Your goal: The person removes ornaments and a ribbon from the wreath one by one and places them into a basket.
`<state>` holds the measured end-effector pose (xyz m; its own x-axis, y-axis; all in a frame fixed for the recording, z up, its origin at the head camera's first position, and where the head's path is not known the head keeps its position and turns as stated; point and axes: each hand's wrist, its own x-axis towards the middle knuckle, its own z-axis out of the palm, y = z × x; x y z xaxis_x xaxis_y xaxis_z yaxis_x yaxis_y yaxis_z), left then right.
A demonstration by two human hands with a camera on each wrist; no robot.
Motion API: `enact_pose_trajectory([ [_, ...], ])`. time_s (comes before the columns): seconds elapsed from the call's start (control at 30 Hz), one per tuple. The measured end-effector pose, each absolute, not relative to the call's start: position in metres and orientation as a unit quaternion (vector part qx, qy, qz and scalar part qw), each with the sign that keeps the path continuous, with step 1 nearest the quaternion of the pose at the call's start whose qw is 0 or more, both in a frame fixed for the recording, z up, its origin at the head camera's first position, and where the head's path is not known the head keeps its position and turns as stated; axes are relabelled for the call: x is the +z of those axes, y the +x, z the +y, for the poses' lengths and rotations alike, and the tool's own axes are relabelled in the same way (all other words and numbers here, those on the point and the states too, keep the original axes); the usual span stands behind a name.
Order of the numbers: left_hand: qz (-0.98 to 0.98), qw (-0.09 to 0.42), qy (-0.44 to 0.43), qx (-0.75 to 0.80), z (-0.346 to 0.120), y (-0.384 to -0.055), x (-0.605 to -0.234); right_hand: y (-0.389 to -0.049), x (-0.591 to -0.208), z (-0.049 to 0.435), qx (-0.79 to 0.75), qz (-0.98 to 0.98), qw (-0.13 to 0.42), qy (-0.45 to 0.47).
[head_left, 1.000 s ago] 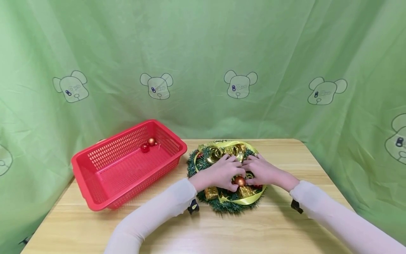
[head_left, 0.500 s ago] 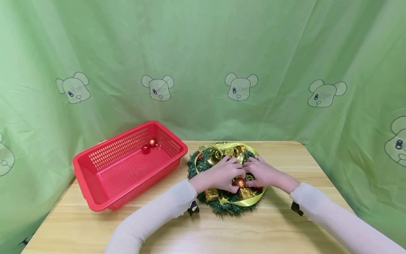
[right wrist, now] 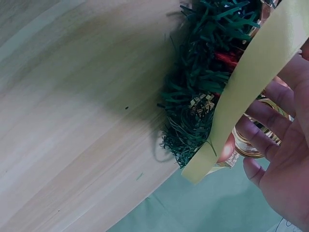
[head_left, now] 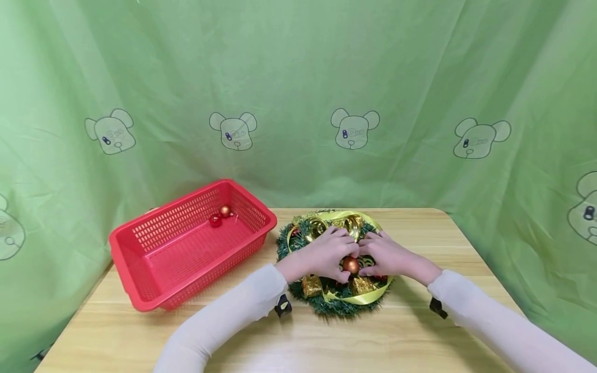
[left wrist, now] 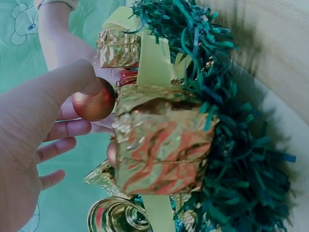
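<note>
A copper-coloured bauble (head_left: 351, 265) sits between both hands, over a green tinsel wreath (head_left: 333, 307). My left hand (head_left: 327, 254) pinches it, the thumb lying against the ball in the left wrist view. From the other side my right hand (head_left: 391, 255) holds at the bauble with bent fingers; its exact contact is partly hidden. The wreath carries gold bells (left wrist: 118, 216), gold foil-wrapped boxes (left wrist: 161, 140) and a yellow ribbon (right wrist: 251, 82). In the right wrist view the right fingers curve behind this ribbon. The bauble's top and hanger cannot be made out.
A red plastic basket (head_left: 140, 305) stands left of the wreath, with a red bauble (head_left: 215, 220) and a copper-coloured bauble (head_left: 226, 211) inside. Everything rests on a wooden table (head_left: 336, 347). A green curtain (head_left: 294, 171) hangs behind it.
Between the hands, the bauble has shifted very slightly left, and the left hand's fingers have moved a little with it. The view has tilted up slightly; basket and wreath stay in place.
</note>
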<state>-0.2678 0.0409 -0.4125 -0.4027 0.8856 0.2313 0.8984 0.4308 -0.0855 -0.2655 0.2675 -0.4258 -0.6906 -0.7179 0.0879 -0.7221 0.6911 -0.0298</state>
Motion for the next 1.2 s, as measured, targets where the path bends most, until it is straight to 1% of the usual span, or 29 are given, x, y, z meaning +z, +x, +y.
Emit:
enact_pose_trajectory([
  [0.47, -0.846, 0.135, -0.514, -0.047, 0.023, -0.274, -0.398, -0.265, -0.424, 0.266, 0.019, -0.918, 0.032, 0.394],
  [0.93, -0.850, 0.168, -0.493, -0.083, -0.014, -0.283, -0.371, -0.264, -0.422, 0.265, 0.019, -0.922, 0.027, 0.387],
  [1.2, -0.860, 0.190, -0.466, -0.080, -0.036, -0.289, -0.359, -0.265, -0.423, 0.265, 0.021, -0.923, 0.021, 0.383],
])
